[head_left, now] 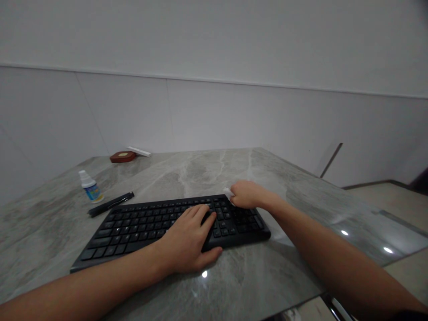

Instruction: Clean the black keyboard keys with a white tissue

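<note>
A black keyboard (140, 224) lies slightly slanted on the grey marble-patterned table. Resting on its keys right of the middle is my left hand (189, 238), fingers spread and thumb over the front edge. My right hand (246, 194) is closed at the keyboard's far right corner, above the number keys. A small white wipe or tissue (228, 192) pokes out of its fingers and meets the back edge of the keyboard. Part of the number pad lies in shadow beneath my right wrist.
Left of the keyboard stand a white spray bottle (91, 189) with a blue label and a black brush-like tool (111, 204) lying flat. Farther back, a reddish-brown case (122, 156) sits beside a white strip (139, 151). A pale wall (207, 116) borders the table (200, 171).
</note>
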{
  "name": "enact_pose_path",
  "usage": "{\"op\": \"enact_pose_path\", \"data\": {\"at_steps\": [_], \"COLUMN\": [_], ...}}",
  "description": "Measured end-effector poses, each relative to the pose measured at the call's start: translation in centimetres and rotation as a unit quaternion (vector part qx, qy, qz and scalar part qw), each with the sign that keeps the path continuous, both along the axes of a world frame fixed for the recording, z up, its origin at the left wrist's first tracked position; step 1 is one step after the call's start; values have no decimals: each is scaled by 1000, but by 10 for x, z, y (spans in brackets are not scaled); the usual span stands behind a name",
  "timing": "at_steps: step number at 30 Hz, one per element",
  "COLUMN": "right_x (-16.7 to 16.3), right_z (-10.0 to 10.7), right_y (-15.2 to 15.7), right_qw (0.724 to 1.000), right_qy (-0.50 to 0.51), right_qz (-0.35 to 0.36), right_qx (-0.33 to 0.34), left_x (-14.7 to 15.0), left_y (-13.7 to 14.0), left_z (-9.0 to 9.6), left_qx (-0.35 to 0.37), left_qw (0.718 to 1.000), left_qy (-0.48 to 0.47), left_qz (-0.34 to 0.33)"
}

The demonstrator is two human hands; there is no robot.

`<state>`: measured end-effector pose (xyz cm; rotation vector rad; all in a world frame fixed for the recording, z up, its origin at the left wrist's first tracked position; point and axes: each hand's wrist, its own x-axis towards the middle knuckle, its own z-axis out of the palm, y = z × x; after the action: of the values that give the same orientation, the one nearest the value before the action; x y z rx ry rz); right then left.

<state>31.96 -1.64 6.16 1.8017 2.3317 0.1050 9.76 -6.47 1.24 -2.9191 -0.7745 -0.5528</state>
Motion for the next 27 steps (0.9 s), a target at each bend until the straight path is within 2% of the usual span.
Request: {"op": "enact_pose_path", "data": {"at_steps": [7, 16, 27], "right_x": [3, 7, 3], "right_z": [-8, 0, 2], "right_y": [8, 6, 2], "right_qw": [999, 1000, 1000], "right_qy": [7, 2, 6], "right_qz": [-4, -5, 15], "right_qx": [35, -3, -17], "left_x": [0, 0, -1], "left_y": [0, 0, 0], "left_z": [1, 2, -1], "left_qx": [-4, 0, -5], "left_qw": [1000, 1000, 1000], "left_qy": [-4, 17, -10], "left_qz": [1, 9, 0]}}
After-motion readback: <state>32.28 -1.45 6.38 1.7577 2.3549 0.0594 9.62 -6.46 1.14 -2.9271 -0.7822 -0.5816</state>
